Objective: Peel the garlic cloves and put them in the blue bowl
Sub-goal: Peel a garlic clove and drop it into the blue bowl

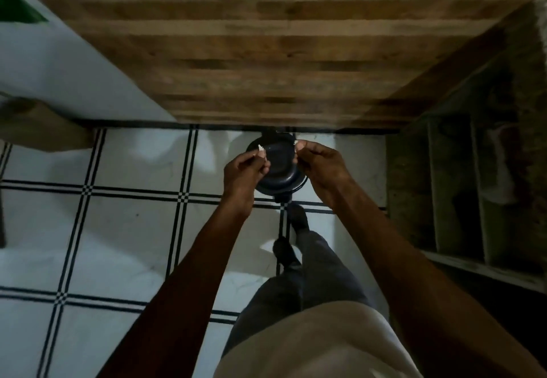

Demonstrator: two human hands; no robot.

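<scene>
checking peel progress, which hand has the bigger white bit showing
The left hand: a pale white sliver of garlic skin sticks up from its pinch. The right hand shows only a tiny white speck at its fingertips.

Dim light falls on a white tiled floor (pixel 124 229) crossed by dark lines, beside a wooden plank worktop (pixel 266 52) and dusty shelves (pixel 461 200).

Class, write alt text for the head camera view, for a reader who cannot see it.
Seen from above, a person's left hand and right hand each pinch a small pale scrap, probably garlic or its skin, over a dark round container on the white tiled floor. A wooden tabletop fills the upper frame. The scene is dim.
</scene>
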